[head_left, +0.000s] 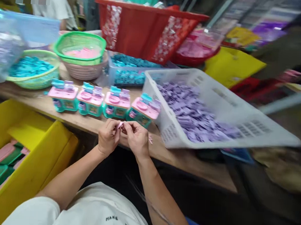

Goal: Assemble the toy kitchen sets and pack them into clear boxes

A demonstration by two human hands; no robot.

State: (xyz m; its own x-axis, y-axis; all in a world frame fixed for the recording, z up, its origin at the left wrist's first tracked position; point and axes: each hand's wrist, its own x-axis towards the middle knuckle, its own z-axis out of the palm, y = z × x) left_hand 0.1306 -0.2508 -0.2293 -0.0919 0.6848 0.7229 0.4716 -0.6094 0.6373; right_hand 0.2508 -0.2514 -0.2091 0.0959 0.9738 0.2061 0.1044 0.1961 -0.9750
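Both hands meet just above the near edge of the wooden desk [185,158], close in front of the person's body. The left hand [108,137] and the right hand [137,139] each pinch one small pink piece [120,125] between thumb and fingertips, so each grip is clamped on that same piece, held between the two hands. Another bit of pink [150,139] shows at the right side of the right hand; whether it is held or lying on the desk cannot be told. Just beyond the hands, four pink-and-teal toy units [105,104] stand side by side in a row along the desk. To their right, a white basket [241,131] tilts toward the near side and holds a heap of purple parts [191,111]. Farther back sit a pale green bowl of blue parts [30,69], a green basket of pink parts [80,48] stacked on a pinkish basket, a tray of blue parts [130,72], and a big red basket [145,27]. At the near left, below the desk, a yellow bin [43,160] holds flat pink and green pieces. Another person in a white shirt [55,5] is at the far left.
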